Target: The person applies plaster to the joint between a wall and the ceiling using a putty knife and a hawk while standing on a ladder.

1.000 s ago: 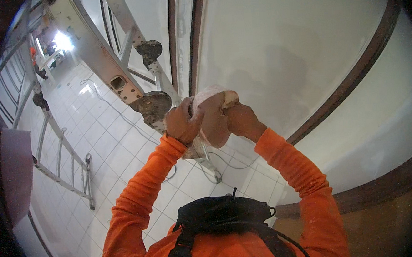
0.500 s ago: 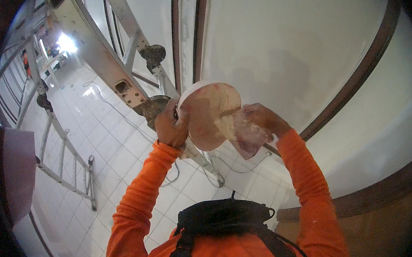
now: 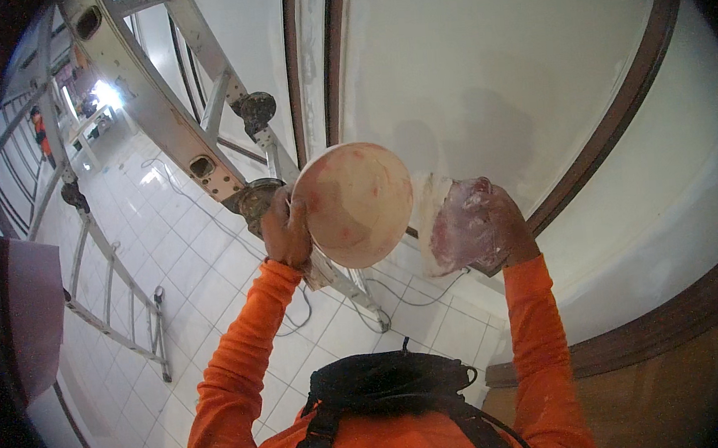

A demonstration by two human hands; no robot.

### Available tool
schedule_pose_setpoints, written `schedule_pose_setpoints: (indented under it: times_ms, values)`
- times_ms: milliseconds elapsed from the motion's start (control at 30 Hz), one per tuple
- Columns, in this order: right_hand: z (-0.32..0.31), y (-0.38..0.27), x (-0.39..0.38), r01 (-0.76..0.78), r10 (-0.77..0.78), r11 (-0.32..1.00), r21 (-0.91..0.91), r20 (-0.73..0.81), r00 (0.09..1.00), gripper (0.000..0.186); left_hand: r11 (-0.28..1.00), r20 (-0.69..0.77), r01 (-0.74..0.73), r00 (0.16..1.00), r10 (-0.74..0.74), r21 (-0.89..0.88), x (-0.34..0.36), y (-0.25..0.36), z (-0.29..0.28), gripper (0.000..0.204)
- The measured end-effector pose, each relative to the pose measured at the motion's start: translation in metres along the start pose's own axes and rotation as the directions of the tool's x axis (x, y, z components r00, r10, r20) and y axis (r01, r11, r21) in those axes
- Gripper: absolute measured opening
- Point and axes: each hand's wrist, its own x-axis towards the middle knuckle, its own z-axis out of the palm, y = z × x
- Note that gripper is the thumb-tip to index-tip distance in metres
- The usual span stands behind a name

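Pink-smeared round bowl [image 3: 353,205] gripped by left hand [image 3: 286,229], right hand [image 3: 492,227] clutching putty-caked flat scraper [image 3: 447,226], both hands closed.

ladder [image 3: 160,113] crowding left, bare wall [image 3: 482,74] open ahead

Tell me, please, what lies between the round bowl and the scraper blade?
Nothing: in the head view only white wall shows between bowl and blade.

The hands have come apart — the right hand [image 3: 492,223] with its smeared plastic-covered pad [image 3: 451,230] now sits clear of the bowl [image 3: 353,203], which the left hand [image 3: 286,229] has tipped outward.
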Motion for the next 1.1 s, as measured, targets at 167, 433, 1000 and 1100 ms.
schedule_pose_setpoints:
  times_ms: [167,433,1000,1100]
  values:
    - [0.008,0.054,0.011,0.629,-0.656,0.426,-0.651,0.257,0.71,0.038,1.0,-0.04,-0.028,0.999,0.027,-0.006,-0.013,-0.005,0.015,0.035]
    - [0.051,0.151,0.041,0.412,-0.414,0.904,0.117,-0.005,0.91,0.021,0.978,-0.015,0.173,0.984,-0.176,-0.115,-0.045,0.02,0.035,0.04]
    - [0.072,0.09,0.093,0.639,-0.655,0.442,-0.63,0.261,0.709,0.019,0.965,-0.03,0.114,0.992,-0.124,-0.236,-0.061,0.027,0.027,0.037]
    - [0.101,0.049,0.078,-0.03,0.025,0.916,0.4,0.018,1.0,0.024,0.993,-0.063,-0.049,0.997,0.042,-0.109,-0.055,-0.003,0.01,0.037]
